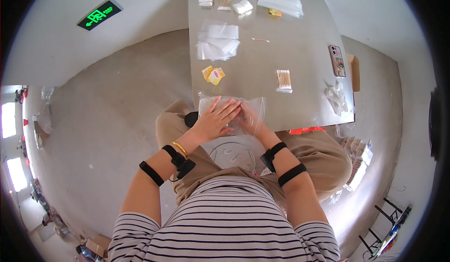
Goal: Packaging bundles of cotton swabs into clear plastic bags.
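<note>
A clear plastic bag (259, 104) lies at the near edge of the table, with a whitish, flat item showing at its left end. My left hand (216, 121) rests on top of the bag, its fingers stretched out and close together. Through the film on the right side I see my right hand (251, 120), gripping the bag, its fingertips partly hidden under the left ones. Just beyond the bag are small yellow-and-white cards (214, 75). To the right of those lies a clear pack of cotton swabs (284, 81).
On the metal table (262, 65) are a stack of clear bags (218, 41), a loose cotton swab (260, 40), more swab packs (225, 3), a white folded pad (243, 6), long clear sleeves (280, 2), a phone (337, 61) and crumpled white plastic (335, 98).
</note>
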Demonstrator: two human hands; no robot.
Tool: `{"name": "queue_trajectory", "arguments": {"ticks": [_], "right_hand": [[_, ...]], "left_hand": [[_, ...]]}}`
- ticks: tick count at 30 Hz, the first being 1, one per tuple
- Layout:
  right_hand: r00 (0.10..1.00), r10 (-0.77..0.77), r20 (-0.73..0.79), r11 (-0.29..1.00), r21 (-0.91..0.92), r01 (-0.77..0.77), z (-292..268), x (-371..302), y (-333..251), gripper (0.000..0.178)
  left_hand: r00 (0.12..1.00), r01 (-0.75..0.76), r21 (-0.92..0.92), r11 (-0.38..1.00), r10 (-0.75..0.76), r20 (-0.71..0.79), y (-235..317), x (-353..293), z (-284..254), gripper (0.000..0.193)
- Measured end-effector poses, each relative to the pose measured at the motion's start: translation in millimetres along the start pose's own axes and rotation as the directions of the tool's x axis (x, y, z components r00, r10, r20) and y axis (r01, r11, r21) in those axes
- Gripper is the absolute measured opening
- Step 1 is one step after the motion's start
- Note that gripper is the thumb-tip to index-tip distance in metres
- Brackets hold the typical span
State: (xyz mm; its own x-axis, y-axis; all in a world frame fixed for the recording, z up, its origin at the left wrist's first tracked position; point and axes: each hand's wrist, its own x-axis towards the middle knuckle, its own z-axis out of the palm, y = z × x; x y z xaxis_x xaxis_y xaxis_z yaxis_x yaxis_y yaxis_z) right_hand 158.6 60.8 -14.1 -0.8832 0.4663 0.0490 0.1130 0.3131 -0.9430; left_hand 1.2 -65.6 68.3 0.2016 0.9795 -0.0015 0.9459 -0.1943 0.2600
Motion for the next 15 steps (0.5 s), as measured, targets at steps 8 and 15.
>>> {"name": "queue_trajectory", "arguments": {"ticks": [8,15], "right_hand": [[0.991,-0.067,0.115,0.972,-0.216,0.090,3,-4,15,0.055],[0.982,-0.134,0.134,0.963,-0.218,0.161,5,-7,46,0.060]], "left_hand": [[0.999,-0.054,0.034,0.998,0.054,0.006,-2,-2,4,0.074],[0.990,-0.139,-0.089,0.986,0.140,0.006,-10,4,-5,0.073]]}}
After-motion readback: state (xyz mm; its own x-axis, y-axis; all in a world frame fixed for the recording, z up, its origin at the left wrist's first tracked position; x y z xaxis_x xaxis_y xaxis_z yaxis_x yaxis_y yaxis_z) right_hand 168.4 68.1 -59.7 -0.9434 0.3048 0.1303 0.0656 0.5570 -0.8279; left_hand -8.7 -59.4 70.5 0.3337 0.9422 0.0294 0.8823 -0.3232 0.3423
